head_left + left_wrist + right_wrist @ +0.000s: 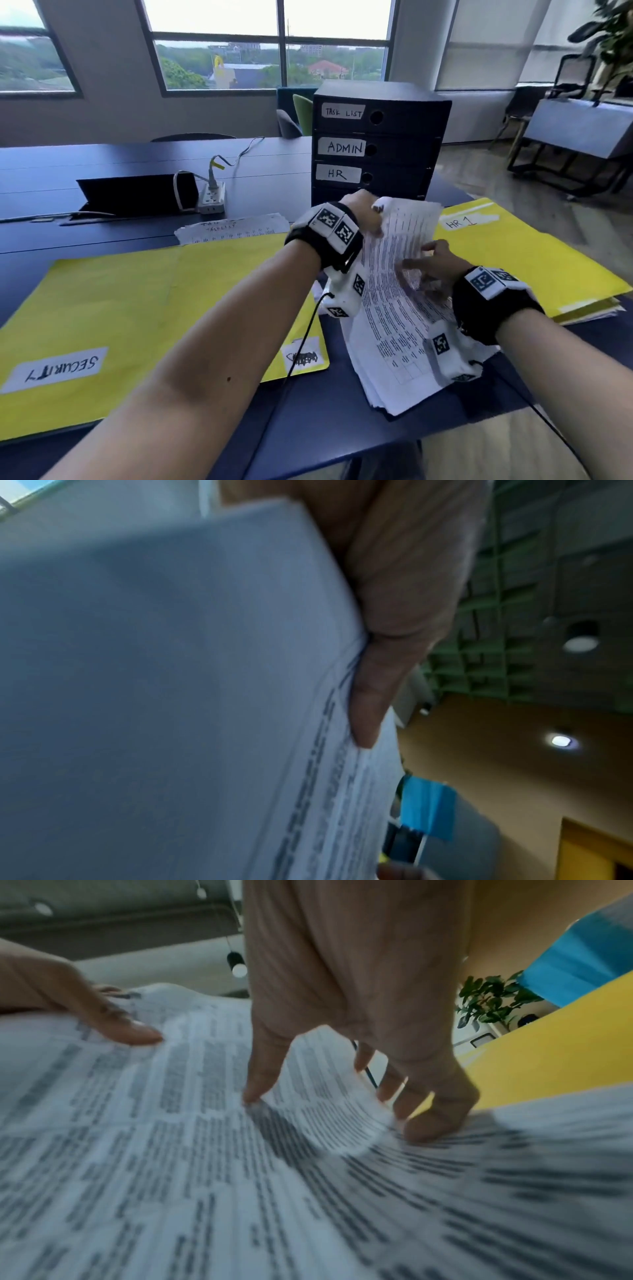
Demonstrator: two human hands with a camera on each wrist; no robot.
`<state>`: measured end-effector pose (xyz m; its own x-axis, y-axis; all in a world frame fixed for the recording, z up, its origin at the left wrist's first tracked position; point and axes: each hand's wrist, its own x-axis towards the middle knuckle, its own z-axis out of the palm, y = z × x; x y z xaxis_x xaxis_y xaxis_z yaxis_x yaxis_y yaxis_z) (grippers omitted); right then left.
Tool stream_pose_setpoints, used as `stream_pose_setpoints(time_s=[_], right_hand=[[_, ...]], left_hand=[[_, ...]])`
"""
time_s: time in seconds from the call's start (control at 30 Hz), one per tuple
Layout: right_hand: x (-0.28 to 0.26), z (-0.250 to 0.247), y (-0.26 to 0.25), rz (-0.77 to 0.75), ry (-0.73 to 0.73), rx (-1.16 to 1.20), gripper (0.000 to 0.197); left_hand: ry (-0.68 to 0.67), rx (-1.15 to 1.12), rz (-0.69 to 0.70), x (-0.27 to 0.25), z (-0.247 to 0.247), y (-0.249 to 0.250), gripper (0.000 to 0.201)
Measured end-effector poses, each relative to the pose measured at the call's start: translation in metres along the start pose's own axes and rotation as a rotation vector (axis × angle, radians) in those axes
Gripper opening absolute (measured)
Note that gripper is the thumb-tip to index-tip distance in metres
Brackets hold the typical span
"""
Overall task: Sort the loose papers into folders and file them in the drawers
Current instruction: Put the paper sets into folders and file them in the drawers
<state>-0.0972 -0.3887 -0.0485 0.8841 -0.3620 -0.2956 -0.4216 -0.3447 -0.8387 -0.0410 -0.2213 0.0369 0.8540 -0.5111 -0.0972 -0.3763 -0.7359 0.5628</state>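
The left hand (364, 214) grips the top edge of the stack (394, 308), thumb clamped over the sheets, tilting it up, likely so the print can be read. The right hand (433, 263) pinches the top sheet (329, 1096) at its right edge, curling it up, probably to peel it off. The HR folder (534, 260) lies just right of that hand, the Security folder (120, 308) left of the other, the drawers (376, 147) beyond both.

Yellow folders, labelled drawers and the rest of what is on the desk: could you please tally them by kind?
Yellow folders: 2, SECURITY and HR 1
Labelled drawers: 3
Paper stacks in hand: 1
Loose sheets: 1
Power strips: 1
Total: 8
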Motion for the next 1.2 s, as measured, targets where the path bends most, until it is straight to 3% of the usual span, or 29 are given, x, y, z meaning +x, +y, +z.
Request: stream_pose_setpoints(time_s=[0.07, 0.1, 0.17, 0.23, 0.33, 0.4, 0.47, 0.53, 0.63, 0.7, 0.83, 1.0, 1.2], right_hand=[[-0.004, -0.011, -0.010, -0.107, 0.106, 0.107, 0.092], [-0.009, -0.015, -0.018, -0.175, 0.104, 0.177, 0.090], [-0.024, -0.020, -0.038, -0.345, 0.014, 0.322, 0.061], [-0.044, -0.022, -0.063, -0.485, -0.030, 0.413, 0.046], [-0.063, -0.017, -0.099, -0.652, -0.042, 0.540, 0.064], [-0.078, -0.004, -0.122, -0.759, -0.034, 0.577, 0.060], [-0.091, 0.013, -0.139, -0.848, -0.019, 0.610, 0.056], [-0.097, 0.033, -0.149, -0.898, -0.005, 0.659, 0.056], [-0.098, 0.064, -0.153, -0.908, 0.013, 0.725, 0.067], [-0.100, 0.084, -0.150, -0.871, -0.004, 0.769, 0.068], [-0.103, 0.120, -0.126, -0.759, -0.044, 0.733, 0.058], [-0.099, 0.145, -0.105, -0.672, -0.060, 0.604, 0.024], [-0.096, 0.149, -0.123, -0.640, -0.098, 0.650, 0.028]], left_hand=[[0.046, -0.099, 0.045, -0.021, -0.026, 0.008, 0.015], [0.082, -0.151, 0.088, -0.033, -0.041, 0.009, 0.019], [0.159, -0.192, 0.199, -0.061, -0.071, 0.009, 0.030], [0.217, -0.194, 0.300, -0.085, -0.098, 0.002, 0.010], [0.470, -0.412, 0.293, -0.105, -0.127, -0.022, 0.029], [0.704, -0.680, 0.287, -0.115, -0.139, -0.042, 0.048], [0.773, -0.908, 0.249, -0.124, -0.145, -0.058, 0.067], [0.741, -0.966, 0.195, -0.129, -0.145, -0.076, 0.064], [0.803, -0.892, 0.176, -0.141, -0.141, -0.094, 0.052], [0.854, -0.839, 0.178, -0.149, -0.139, -0.106, 0.061], [0.772, -0.835, 0.040, -0.160, -0.114, -0.140, 0.058], [0.769, -0.791, -0.048, -0.165, -0.079, -0.167, 0.036], [0.819, -0.672, -0.092, -0.169, -0.099, -0.171, 0.040]])
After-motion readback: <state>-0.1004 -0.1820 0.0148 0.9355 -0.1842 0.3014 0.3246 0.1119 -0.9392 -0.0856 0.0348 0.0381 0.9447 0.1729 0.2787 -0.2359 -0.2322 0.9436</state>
